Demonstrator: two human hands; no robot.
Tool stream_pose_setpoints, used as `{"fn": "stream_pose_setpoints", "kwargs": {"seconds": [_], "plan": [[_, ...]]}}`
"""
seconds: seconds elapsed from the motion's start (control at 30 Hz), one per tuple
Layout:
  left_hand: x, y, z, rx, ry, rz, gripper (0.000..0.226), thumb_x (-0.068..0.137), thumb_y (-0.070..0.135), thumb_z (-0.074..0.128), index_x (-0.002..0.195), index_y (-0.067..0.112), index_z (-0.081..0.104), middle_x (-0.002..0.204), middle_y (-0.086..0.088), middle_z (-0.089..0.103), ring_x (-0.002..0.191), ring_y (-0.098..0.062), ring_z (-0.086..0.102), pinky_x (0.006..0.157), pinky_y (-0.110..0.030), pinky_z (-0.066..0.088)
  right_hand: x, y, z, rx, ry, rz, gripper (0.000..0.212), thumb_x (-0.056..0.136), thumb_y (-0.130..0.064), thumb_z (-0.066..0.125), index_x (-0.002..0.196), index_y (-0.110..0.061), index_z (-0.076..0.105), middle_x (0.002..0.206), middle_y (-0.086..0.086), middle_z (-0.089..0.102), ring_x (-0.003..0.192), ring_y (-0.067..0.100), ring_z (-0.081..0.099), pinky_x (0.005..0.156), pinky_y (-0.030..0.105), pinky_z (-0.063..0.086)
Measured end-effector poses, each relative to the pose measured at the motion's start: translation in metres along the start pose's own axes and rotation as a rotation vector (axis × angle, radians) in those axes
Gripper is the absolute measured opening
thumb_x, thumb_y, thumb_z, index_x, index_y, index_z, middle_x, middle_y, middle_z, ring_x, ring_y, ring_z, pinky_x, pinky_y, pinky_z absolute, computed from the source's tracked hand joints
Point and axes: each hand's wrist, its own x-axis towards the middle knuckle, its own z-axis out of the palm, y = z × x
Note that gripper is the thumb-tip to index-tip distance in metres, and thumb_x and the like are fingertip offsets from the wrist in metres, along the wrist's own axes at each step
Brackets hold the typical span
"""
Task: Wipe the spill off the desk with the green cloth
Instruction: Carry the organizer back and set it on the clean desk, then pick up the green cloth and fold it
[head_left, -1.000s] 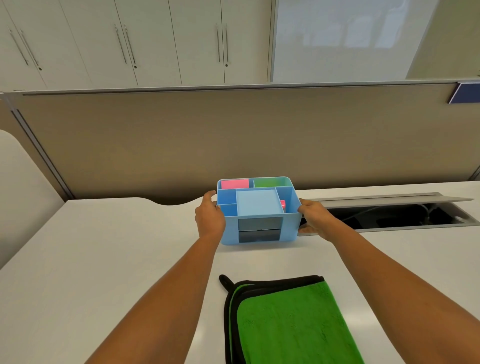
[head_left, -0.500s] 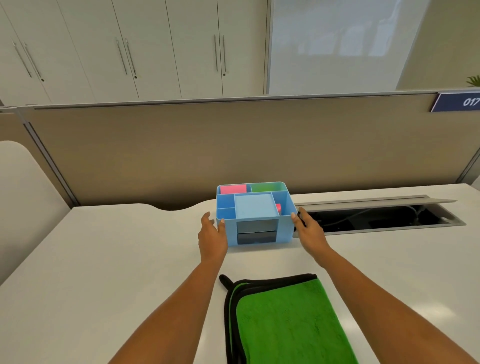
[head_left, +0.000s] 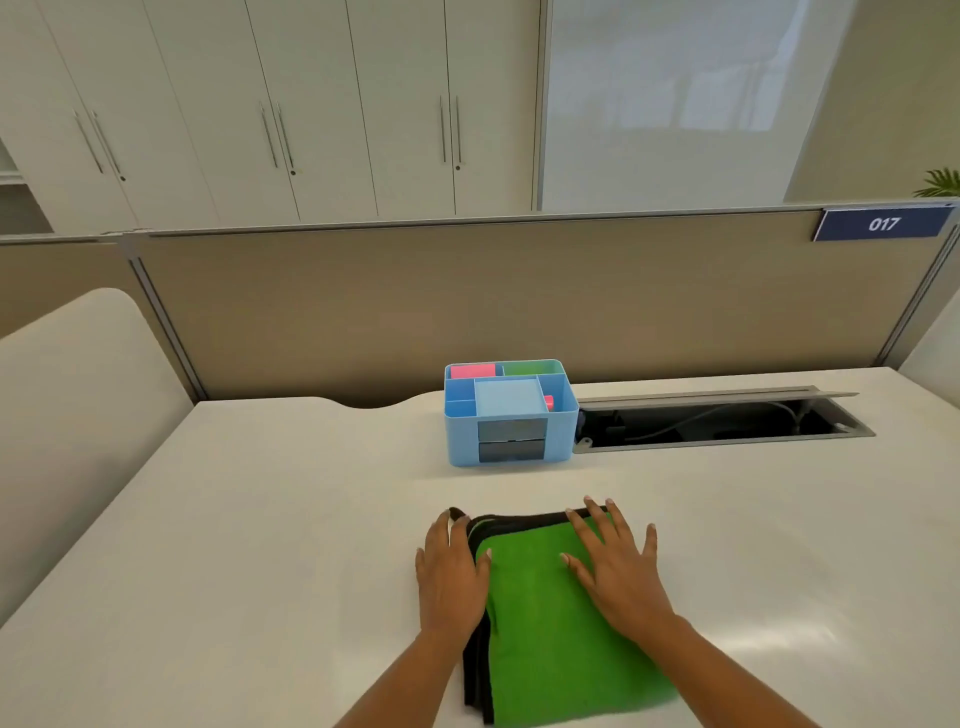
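Observation:
The green cloth, folded with a black edge, lies flat on the white desk near the front. My left hand rests on its left edge, fingers apart. My right hand lies flat on its upper right part, fingers spread. Neither hand grips the cloth. No spill can be made out on the desk.
A light blue desk organiser with pink and green items stands behind the cloth. To its right an open cable tray is set into the desk. A beige partition closes the back. A side panel is at left.
Both hands have let go of the blue organiser and come back toward me, landing flat on the green cloth. The organiser stays at the back of the desk.

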Motion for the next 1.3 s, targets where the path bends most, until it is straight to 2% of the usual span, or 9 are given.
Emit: {"fn": "stream_pose_setpoints", "kwargs": {"seconds": [0.23,0.33,0.43,0.53,0.63,0.77,0.97,1.13,1.3], "plan": [[-0.047,0.002,0.001,0.032,-0.129,-0.127,0.06,0.092,0.041,0.042,0.144,0.017,0.023,0.157,-0.009,0.015,0.143,-0.024,0.021,0.116,-0.047,0.021,-0.051,0.004,0.008,-0.027,-0.026,0.032,0.084,0.088,-0.062,-0.008,0.115,-0.03,0.065,0.124,0.007,0.065,0.11,0.027,0.065,0.072,0.064,0.052],[-0.06,0.007,0.003,0.025,-0.153,-0.122,0.062,0.092,0.043,0.041,0.145,0.016,0.021,0.156,-0.009,0.016,0.143,-0.025,0.022,0.116,-0.048,0.019,-0.064,0.006,0.005,0.045,-0.101,0.037,0.131,0.041,-0.077,-0.041,0.146,-0.033,0.023,0.159,0.005,0.011,0.147,0.025,0.013,0.111,0.061,0.019],[-0.07,0.012,0.005,0.03,-0.18,-0.111,0.065,0.091,0.04,0.046,0.144,0.014,0.021,0.155,-0.011,0.02,0.142,-0.027,0.025,0.117,-0.046,0.021,-0.082,0.006,0.001,0.113,-0.108,0.069,0.143,0.026,-0.078,-0.043,0.147,-0.032,0.015,0.16,0.002,0.0,0.148,0.022,0.002,0.117,0.048,0.015],[-0.078,0.017,0.008,0.005,-0.198,-0.129,0.064,0.09,0.031,0.052,0.143,0.009,0.023,0.152,-0.015,0.026,0.138,-0.03,0.031,0.115,-0.041,0.027,-0.098,0.004,-0.004,0.229,-0.1,0.087,0.1,0.067,-0.083,-0.003,0.147,-0.026,0.021,0.159,0.005,0.005,0.146,0.022,0.011,0.118,0.036,0.018],[-0.077,0.021,0.007,-0.026,-0.192,-0.148,0.061,0.089,0.022,0.054,0.141,0.006,0.027,0.148,-0.017,0.033,0.135,-0.031,0.034,0.113,-0.039,0.031,-0.099,0.004,-0.008,0.299,-0.109,0.102,0.059,0.096,-0.041,0.038,0.147,-0.018,0.023,0.159,0.009,0.005,0.146,0.023,0.015,0.116,0.031,0.02],[-0.074,0.024,0.006,-0.038,-0.186,-0.185,0.059,0.086,0.018,0.059,0.138,0.005,0.034,0.142,-0.016,0.042,0.13,-0.032,0.04,0.11,-0.038,0.033,-0.095,0.005,-0.014,0.332,-0.136,0.146,0.058,0.096,-0.031,0.045,0.146,-0.01,0.024,0.158,0.012,0.012,0.141,0.025,0.027,0.113,0.032,0.027],[-0.066,0.029,-0.001,-0.045,-0.204,-0.273,0.061,0.078,0.021,0.068,0.133,0.01,0.042,0.128,-0.017,0.055,0.121,-0.034,0.049,0.1,-0.04,0.04,-0.082,0.013,-0.021,0.486,-0.097,0.223,0.051,0.088,-0.02,0.058,0.133,-0.003,0.04,0.13,0.014,0.055,0.12,0.029,0.052,0.096,0.033,0.042],[-0.058,0.038,-0.01,-0.054,-0.185,-0.32,0.048,0.08,0.007,0.063,0.126,0.004,0.052,0.127,-0.018,0.058,0.12,-0.034,0.052,0.095,-0.036,0.044,-0.07,0.02,-0.029,0.614,-0.147,0.291,0.039,0.089,-0.018,0.058,0.125,-0.003,0.05,0.125,0.015,0.059,0.115,0.031,0.055,0.092,0.033,0.044],[-0.06,0.043,-0.014,-0.095,-0.191,-0.384,0.065,0.077,0.019,0.07,0.136,0.017,0.044,0.135,-0.011,0.053,0.127,-0.032,0.045,0.103,-0.038,0.041,-0.067,0.023,-0.032,0.778,-0.151,0.36,0.033,0.092,-0.018,0.054,0.12,-0.001,0.057,0.12,0.018,0.063,0.111,0.034,0.057,0.092,0.037,0.047]]}}
